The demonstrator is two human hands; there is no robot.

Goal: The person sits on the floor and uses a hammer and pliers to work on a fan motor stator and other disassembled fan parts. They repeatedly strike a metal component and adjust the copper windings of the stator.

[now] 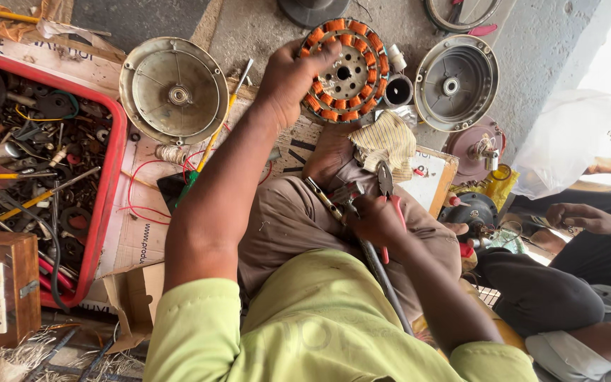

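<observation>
My left hand (288, 78) grips the rim of a round fan stator (348, 71) wound with copper coils, holding it up on edge over the floor. My right hand (375, 221) rests on my knee and holds red-handled pliers (388, 194) together with a thin metal tool (323, 198) that sticks out toward the left. A striped cloth (385, 141) lies on my leg between the two hands.
A red tray (107, 177) full of tools and parts stands at the left. Two round metal fan covers (175, 90) (456, 81) lie on the floor. A screwdriver (213, 138) and red wire lie on cardboard. Another person (574, 283) sits at the right.
</observation>
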